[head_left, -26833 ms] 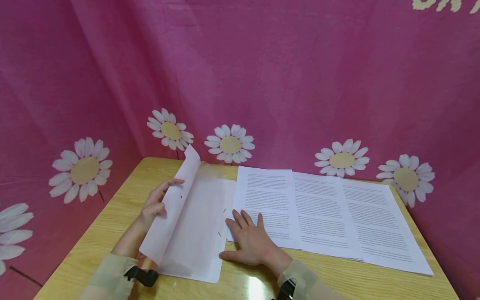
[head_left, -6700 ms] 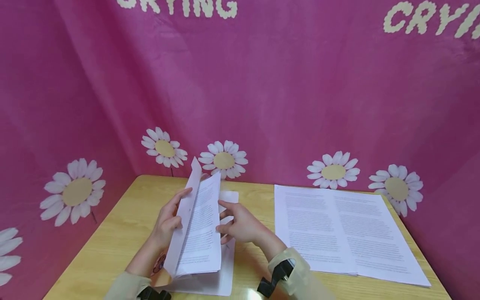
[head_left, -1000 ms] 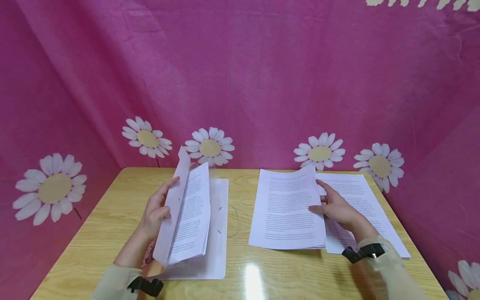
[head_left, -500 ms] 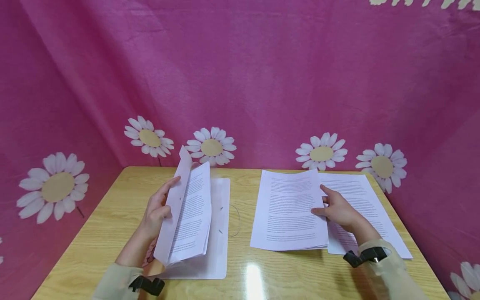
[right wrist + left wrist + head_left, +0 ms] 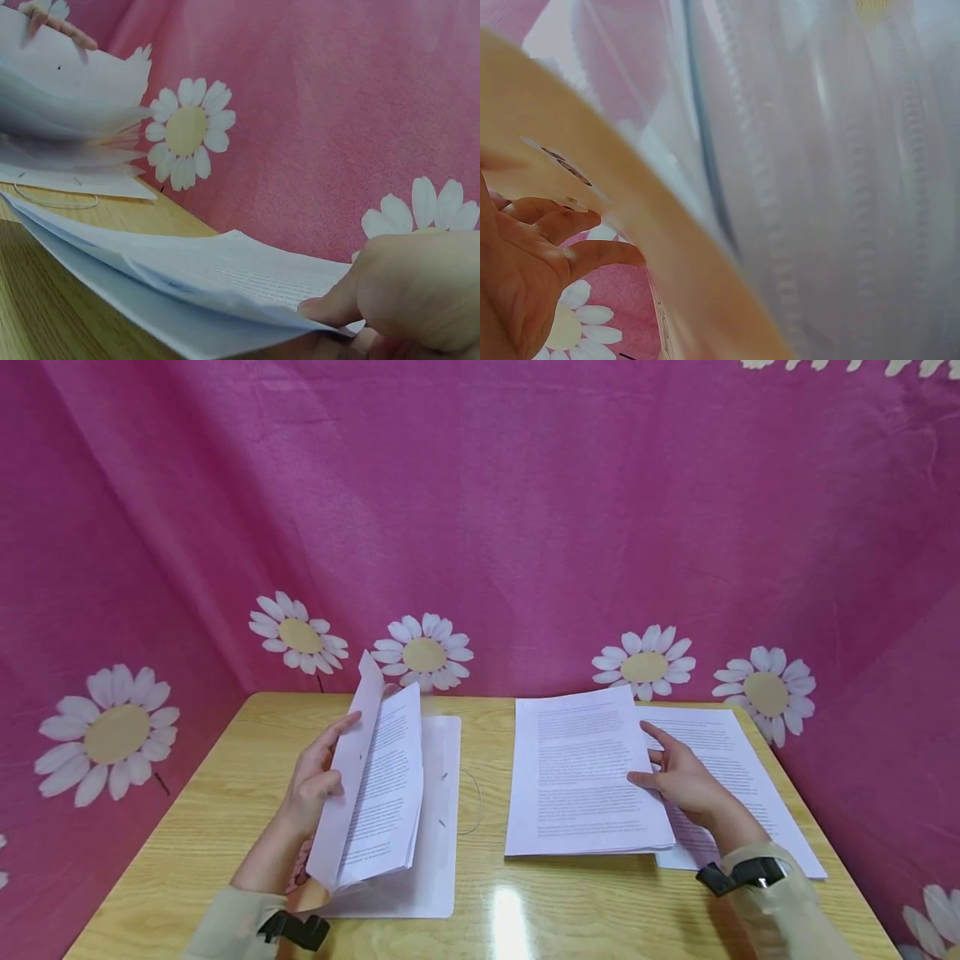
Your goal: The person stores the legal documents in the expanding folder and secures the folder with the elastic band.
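Observation:
In the head view my left hand [image 5: 311,785] grips the raised cover of a display folder [image 5: 442,860], thumb in front and fingers at its edge. Clear plastic sleeves [image 5: 817,187] fan out inside the folder in the left wrist view. Printed sheets [image 5: 382,785] stand tilted within the folder, leaning toward the cover. To the right, my right hand [image 5: 682,781] pinches a stack of printed paper [image 5: 585,777] by its right edge, thumb on top. In the right wrist view this stack bends, its near edges slightly spread and raised over the table.
A second stack of printed paper [image 5: 750,793] lies on the wooden table [image 5: 570,910] at the right, partly under the held stack. A thin elastic loop [image 5: 478,802] sticks out from the folder's right edge. A pink curtain with daisies [image 5: 480,527] hangs behind the table.
One stack went from the right into the folder earlier. Since half a second ago, the right hand has shifted its stack slightly rightward, and the stack's near edge has risen. The left hand stays put.

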`<state>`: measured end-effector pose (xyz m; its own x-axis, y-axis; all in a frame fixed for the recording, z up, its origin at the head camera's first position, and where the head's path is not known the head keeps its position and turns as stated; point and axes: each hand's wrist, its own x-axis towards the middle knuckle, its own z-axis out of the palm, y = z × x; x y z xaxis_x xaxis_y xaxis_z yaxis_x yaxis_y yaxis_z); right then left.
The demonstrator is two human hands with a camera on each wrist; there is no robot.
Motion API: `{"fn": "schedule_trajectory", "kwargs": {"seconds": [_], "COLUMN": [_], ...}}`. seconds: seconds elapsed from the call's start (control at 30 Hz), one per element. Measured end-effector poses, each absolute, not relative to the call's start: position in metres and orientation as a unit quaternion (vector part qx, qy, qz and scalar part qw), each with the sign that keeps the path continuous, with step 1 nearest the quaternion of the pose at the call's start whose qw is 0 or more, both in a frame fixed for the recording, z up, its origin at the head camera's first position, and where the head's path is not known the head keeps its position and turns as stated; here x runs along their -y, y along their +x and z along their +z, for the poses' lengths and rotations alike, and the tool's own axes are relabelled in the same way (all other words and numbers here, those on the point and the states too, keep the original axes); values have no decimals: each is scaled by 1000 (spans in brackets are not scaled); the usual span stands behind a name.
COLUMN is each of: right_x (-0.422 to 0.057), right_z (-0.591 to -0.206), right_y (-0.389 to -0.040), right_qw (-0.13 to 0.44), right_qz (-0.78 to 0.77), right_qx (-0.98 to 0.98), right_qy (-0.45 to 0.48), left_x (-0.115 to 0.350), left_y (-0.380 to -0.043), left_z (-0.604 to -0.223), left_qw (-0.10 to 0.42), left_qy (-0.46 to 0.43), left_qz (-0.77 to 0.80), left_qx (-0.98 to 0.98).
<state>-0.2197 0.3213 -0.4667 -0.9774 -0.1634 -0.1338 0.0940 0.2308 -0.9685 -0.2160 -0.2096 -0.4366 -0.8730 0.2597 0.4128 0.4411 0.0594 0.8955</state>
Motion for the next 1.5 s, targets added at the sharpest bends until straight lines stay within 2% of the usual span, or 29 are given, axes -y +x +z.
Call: {"fn": "schedule_trajectory", "kwargs": {"seconds": [0.3, 0.7, 1.0, 1.5], "right_x": [-316, -287, -262, -235], "right_z": [-458, -440, -428, -414], "right_y": [-215, -217, -221, -230], "right_qw": [90, 89, 92, 130], "right_qz": [-662, -685, -678, -678], "right_qx": [-743, -714, -716, -706], "right_qy": [-39, -118, -137, -157], "left_x": [213, 214, 219, 212], "left_y": [-216, -218, -217, -218], "left_z": [-436, -437, -436, -430], "left_qw": [65, 61, 80, 81], "left_qy": [-238, -251, -247, -237], "left_qz": [-651, -661, -654, -641], "left_qx": [718, 705, 710, 726]}}
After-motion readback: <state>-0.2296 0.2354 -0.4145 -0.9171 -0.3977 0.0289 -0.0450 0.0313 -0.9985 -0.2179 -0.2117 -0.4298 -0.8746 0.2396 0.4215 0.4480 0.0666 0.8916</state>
